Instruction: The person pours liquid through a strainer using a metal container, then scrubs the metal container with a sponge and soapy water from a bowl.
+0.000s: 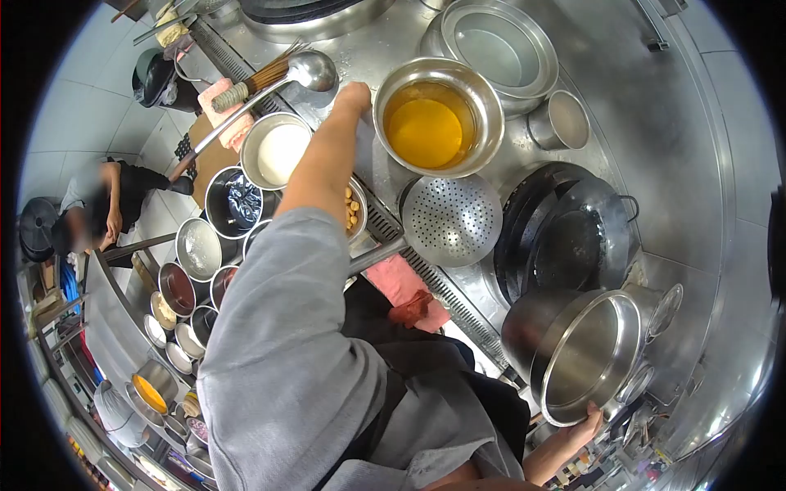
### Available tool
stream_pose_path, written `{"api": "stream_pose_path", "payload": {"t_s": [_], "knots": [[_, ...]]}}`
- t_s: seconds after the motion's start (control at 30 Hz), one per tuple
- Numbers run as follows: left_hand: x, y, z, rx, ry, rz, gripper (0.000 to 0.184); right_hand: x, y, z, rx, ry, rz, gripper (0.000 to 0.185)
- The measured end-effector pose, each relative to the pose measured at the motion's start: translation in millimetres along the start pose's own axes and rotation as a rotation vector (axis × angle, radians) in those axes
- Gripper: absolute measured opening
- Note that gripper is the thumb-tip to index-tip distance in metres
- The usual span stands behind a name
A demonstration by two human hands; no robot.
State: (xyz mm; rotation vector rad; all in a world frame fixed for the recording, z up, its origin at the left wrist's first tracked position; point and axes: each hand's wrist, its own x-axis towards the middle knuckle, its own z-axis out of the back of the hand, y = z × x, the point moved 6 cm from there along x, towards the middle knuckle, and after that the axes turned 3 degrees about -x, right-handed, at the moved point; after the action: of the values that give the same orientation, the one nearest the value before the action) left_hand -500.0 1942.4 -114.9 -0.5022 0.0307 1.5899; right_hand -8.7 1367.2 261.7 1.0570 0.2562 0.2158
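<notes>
My left arm reaches across the steel counter. Its hand (354,96) is closed beside a steel bowl of yellow liquid (426,131); what the fingers hold, if anything, is hidden. A ladle (311,71) lies just left of that hand, next to a bamboo brush (266,75). Below the bowl sits a perforated strainer (453,219). At lower right, my right hand (585,425) grips the rim of a large, deep steel pot (591,360), whose mouth faces me; no contents show in it.
A black wok (573,237) sits on the burner. Behind the bowl stand a pot of cloudy liquid (495,53) and a steel cup (561,121). Several ingredient containers, including a white-filled bowl (280,154), line the left. A pink cloth (401,286) lies along the edge. Another person (110,196) is at far left.
</notes>
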Motion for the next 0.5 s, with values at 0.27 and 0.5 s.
{"api": "stream_pose_path", "payload": {"t_s": [0.27, 0.5], "knots": [[-126.9, -20.7, 130.0, -0.069, 0.199, -0.318, 0.019, 4.7, -10.0, 4.1, 0.047, 0.028, -0.020, 0.031], [-55.2, 10.7, 55.6, 0.093, -0.063, -0.207, 0.024, 21.2, -27.7, 21.7, 0.176, 0.061, 0.010, 0.027]]}}
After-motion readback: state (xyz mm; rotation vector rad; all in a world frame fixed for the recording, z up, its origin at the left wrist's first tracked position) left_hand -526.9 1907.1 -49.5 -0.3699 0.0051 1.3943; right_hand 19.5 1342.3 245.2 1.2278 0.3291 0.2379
